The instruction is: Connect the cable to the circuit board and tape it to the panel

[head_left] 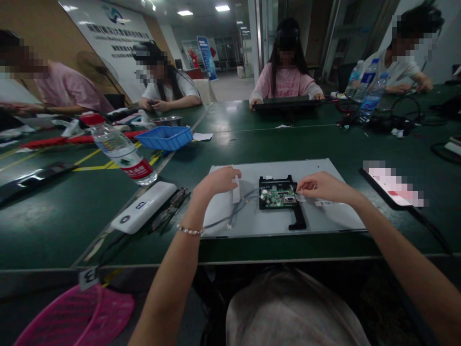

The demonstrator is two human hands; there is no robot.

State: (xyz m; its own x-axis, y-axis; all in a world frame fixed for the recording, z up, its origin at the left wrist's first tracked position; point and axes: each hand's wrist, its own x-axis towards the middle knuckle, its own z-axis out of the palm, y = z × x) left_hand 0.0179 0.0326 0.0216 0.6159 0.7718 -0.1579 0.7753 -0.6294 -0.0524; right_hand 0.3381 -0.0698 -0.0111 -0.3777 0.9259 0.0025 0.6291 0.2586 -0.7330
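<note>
A grey metal panel (248, 226) lies flat near the table's front edge. On it sits a green circuit board (277, 198) in a black plastic bracket (298, 218), with grey cables (237, 207) running off to the left. My left hand (225, 180) is over the panel's left part, fingers apart, beside a pale strip (236, 191) that hangs below the fingers; whether it is held is unclear. My right hand (319, 186) is at the bracket's right edge, fingers pinched together by a small whitish piece (300, 197).
Left of the panel are a white power bank (144, 207), glasses (171, 207), a water bottle (122, 151) and a blue tray (165, 138). A phone (391, 185) lies to the right. Several people sit around the table. A pink basket (79, 317) is below.
</note>
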